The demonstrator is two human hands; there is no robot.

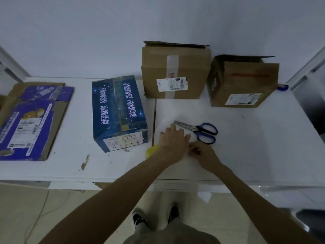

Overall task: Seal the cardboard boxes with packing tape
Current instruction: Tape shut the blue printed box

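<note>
White surface (184, 111) under flat, wide left grip (173, 138); right grip (202, 152) curled, hold unclear, beside scissors (202, 131).

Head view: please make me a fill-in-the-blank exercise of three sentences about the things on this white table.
1. The scissors have ___ handles.
2. The flattened purple box lies at the ___ end of the table.
3. Counting the taped brown box and the red-printed brown box, ___ brown boxes stand by the wall.
Missing words: blue; left; two.
</note>
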